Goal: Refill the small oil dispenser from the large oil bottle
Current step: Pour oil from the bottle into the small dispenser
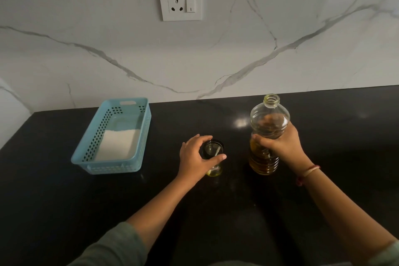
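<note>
Though not yet pouring, gripping both vessels upright on counter [345, 157].

Nearest: left hand [194, 155] curled round dispenser [212, 148] at rim, thumb on near side, fingers on far. Likely steadying a light glass against tipping. Mouth uncovered, thin tube [218, 150] leaning inside, only a shallow pale puddle of oil at bottom, so needs filling.

Just right of it, not touching: right hand [280, 144] wrapped round bottle [269, 114] mid-body, above ribbed section, probably for tilt control. Cap off, amber oil to roughly halfway. Base seemingly on counter, can't confirm. Threads [308, 171] on right wrist.

Further back left: blue basket [142, 136] with white sheet [117, 144] on its floor, well apart from pour zone, probably to dodge drips.

Farthest: marble wall [86, 60], socket [180, 2] with switch.

No label, brand or legible writing anywhere. Small mark on switch rocker, too small to read.
</note>
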The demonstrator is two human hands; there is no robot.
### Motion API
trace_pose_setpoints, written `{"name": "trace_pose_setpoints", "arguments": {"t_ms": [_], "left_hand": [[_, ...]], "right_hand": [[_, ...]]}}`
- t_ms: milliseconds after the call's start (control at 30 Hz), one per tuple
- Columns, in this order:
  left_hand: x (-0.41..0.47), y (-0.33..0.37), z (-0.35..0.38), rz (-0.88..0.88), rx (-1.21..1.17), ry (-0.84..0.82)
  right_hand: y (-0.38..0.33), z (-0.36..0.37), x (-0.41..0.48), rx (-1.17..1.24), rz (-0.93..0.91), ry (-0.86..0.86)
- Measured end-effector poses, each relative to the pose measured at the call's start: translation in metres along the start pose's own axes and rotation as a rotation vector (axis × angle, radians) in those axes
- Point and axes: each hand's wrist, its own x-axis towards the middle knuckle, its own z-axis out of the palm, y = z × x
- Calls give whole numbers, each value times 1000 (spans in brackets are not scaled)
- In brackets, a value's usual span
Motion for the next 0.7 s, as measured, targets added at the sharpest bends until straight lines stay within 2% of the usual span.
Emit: {"name": "trace_pose_setpoints", "arguments": {"t_ms": [267, 400, 700], "left_hand": [[-5, 3, 1, -58, -39, 3], [-5, 4, 1, -66, -63, 5], [-4, 3, 1, -90, -80, 1]], "right_hand": [[-29, 0, 9, -320, -187, -67], [-22, 4, 5, -465, -220, -159], [-6, 7, 8, -856, -379, -206]]}}
